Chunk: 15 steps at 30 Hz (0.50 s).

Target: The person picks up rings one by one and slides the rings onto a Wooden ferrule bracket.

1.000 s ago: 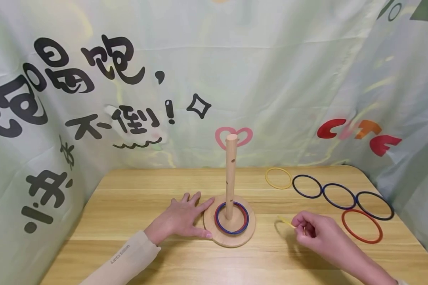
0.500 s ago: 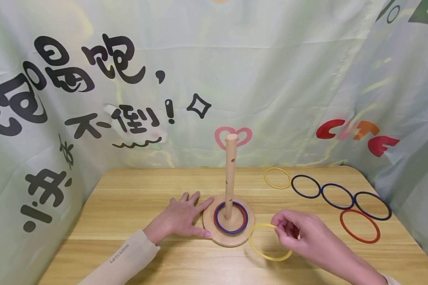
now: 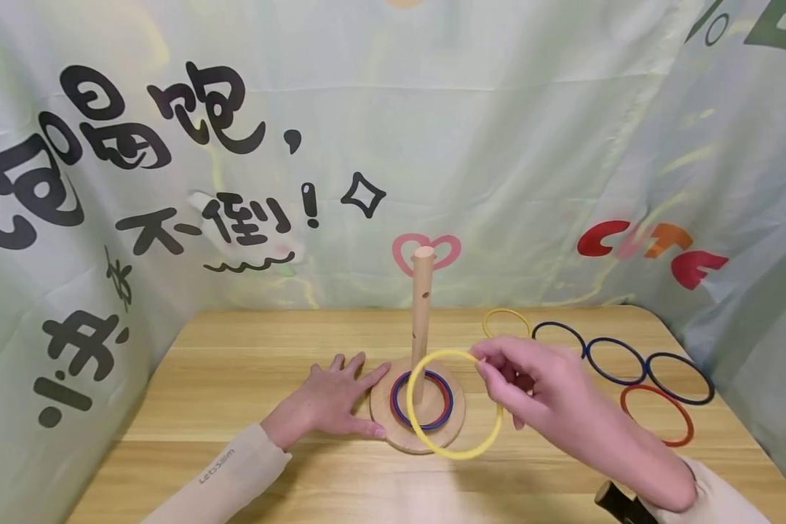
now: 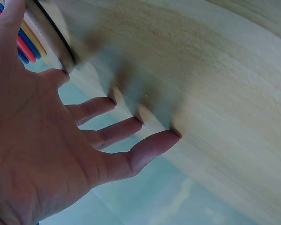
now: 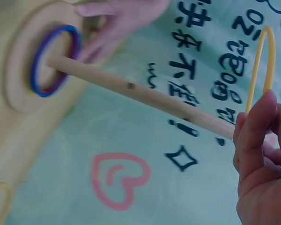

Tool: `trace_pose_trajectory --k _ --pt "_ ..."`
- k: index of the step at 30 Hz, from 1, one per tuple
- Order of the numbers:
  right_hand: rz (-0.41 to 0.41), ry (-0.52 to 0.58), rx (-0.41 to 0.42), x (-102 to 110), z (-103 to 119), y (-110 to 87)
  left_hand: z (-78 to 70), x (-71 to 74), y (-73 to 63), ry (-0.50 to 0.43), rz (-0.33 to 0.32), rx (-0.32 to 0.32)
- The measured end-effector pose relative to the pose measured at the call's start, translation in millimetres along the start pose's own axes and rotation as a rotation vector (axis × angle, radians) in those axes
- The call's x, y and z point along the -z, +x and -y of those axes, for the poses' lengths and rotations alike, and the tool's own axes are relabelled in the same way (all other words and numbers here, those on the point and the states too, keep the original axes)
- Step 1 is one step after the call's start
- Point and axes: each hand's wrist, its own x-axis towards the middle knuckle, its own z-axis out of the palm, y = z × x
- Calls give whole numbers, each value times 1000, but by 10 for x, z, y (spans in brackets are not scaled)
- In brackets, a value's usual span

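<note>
- Wood-grain tabletop point(image 3: 236, 371), its back corners rounded.
- Pale green cloth backdrop point(image 3: 517, 145), creased and folded, behind the back edge and along both side edges.
- Black Chinese lettering point(image 3: 159, 220) around the back left corner; pink heart outline point(image 3: 457, 251) above the back edge; "CUTE" lettering point(image 3: 668, 239) above the back right corner.
- Soft light, faint sheen on the tabletop.

What kind of room is hidden: printed cloth point(image 3: 498, 160) with black lettering point(image 3: 127, 142) and a pink heart point(image 3: 454, 249) screens the far, left and right sides of a wood-grain table point(image 3: 249, 378), like a booth
</note>
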Motion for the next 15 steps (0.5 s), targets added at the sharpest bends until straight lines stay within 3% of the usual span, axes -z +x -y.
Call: trace_pose_trajectory --k 3,15 --pt "-42 5 10 58 73 178 1 4 2 -1 0 -1" --pt "-217 93 -183 210 232 743 -9 16 6 12 -1 -1"
